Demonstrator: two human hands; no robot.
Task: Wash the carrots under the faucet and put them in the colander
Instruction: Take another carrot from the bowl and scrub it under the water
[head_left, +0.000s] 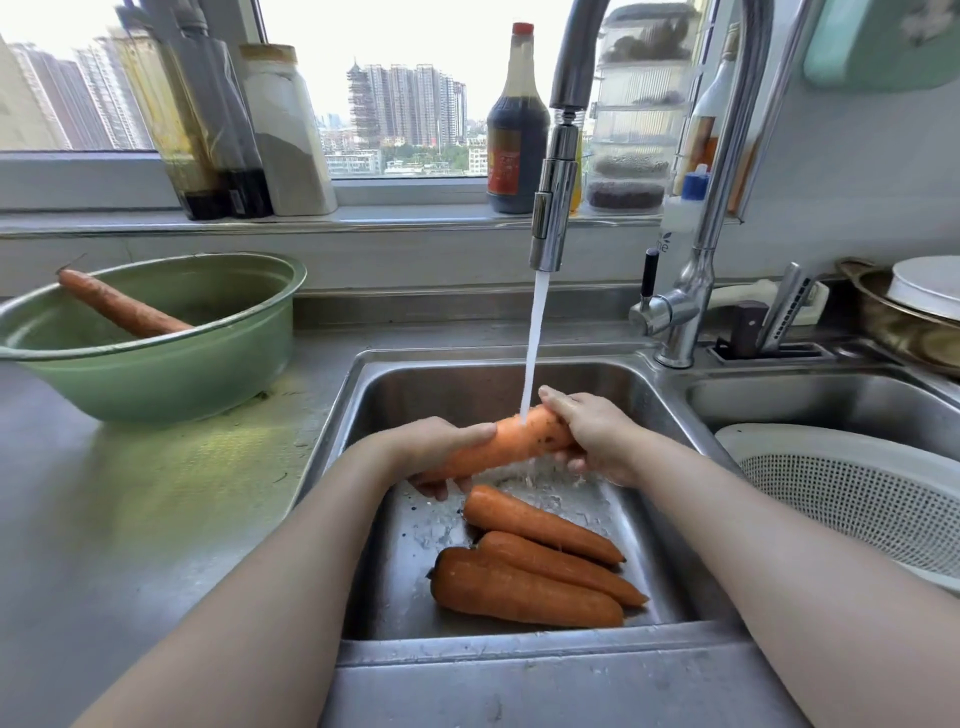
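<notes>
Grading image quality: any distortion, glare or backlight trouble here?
Head view: wide-angle distortion tilts the dark bottles on the window sill; sky in the window is blown out white; the held carrot, left hand, right hand and sink are evenly lit and sharp.

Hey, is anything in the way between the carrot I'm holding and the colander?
Nothing visible blocks it. The held carrot is above the left basin, and the colander sits in the right basin beside it. Only the low divider between the two basins lies on that path, so lift over it.
</notes>
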